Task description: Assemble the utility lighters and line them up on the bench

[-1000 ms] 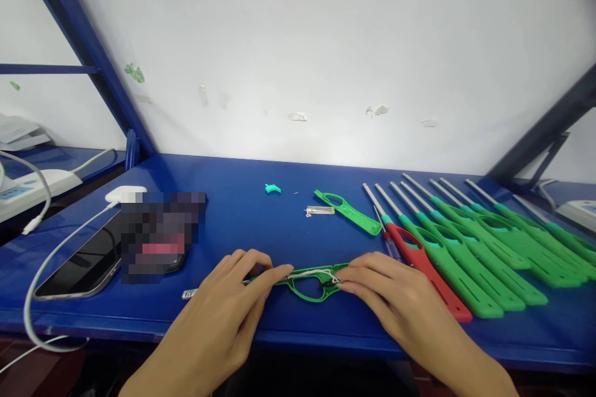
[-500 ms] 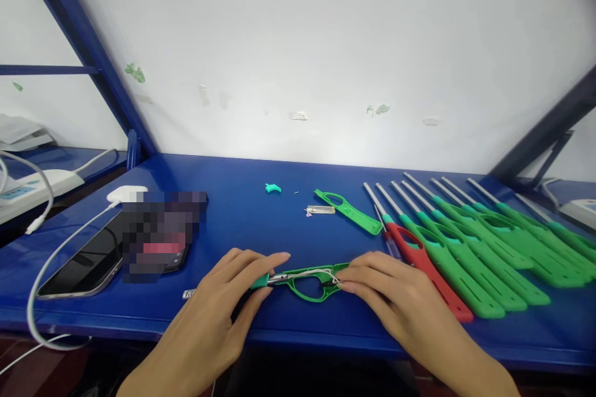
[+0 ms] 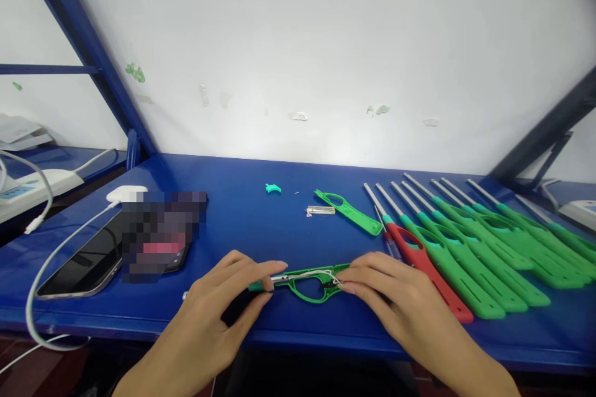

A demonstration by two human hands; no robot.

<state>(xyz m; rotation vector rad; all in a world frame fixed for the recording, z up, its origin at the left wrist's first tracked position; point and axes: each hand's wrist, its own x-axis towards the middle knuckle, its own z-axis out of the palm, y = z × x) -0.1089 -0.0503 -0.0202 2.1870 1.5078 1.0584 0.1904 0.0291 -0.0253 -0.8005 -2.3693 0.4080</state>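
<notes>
My left hand [image 3: 226, 298] is closed around the front of an opened green gas lighter, with its fingertips at the teal collar [image 3: 255, 286] and bare metal tube [image 3: 280, 280]. The lighter's green handle half [image 3: 311, 301] lies open side up near the table's front edge, and a white wire [image 3: 311, 273] runs along it. My right hand [image 3: 395, 291] pinches the handle's right part near a small black piece. Its fingers cover the rest of that end. Most of the metal tube is hidden under my left hand.
Beyond my hands lie a loose green handle half [image 3: 356, 217], a clear fuel tank [image 3: 321, 210] and a teal trigger [image 3: 273, 188]. At right are a red lighter [image 3: 431, 276], several green lighters [image 3: 470, 285] and a screwdriver [image 3: 392, 245]. Phones [image 3: 88, 263] and a white cable [image 3: 35, 298] occupy the left.
My left hand has shifted slightly left, and its fingers now cover more of the teal collar and the tube's far end. My right hand has stayed in place.
</notes>
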